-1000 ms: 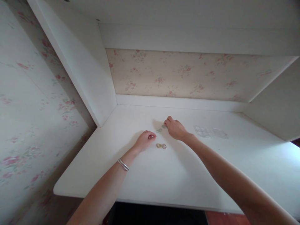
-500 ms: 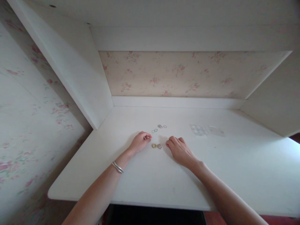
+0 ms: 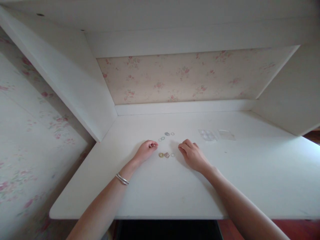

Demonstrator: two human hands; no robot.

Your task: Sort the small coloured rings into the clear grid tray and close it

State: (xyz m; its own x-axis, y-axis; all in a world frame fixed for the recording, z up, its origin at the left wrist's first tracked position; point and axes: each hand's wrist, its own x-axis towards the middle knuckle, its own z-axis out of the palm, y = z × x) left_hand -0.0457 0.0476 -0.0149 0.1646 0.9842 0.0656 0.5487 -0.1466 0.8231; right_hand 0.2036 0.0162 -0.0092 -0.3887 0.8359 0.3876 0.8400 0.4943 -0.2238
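Your left hand (image 3: 145,150) is loosely curled, perhaps pinching a ring; your right hand (image 3: 193,154) rests released on the tabletop (image 3: 175,190). Near rings (image 3: 166,155) lie between them, far rings (image 3: 166,135) behind.

Soft, dim daylight from the right, faint shadows, mild overall blur, wide-angle bending at the edges.
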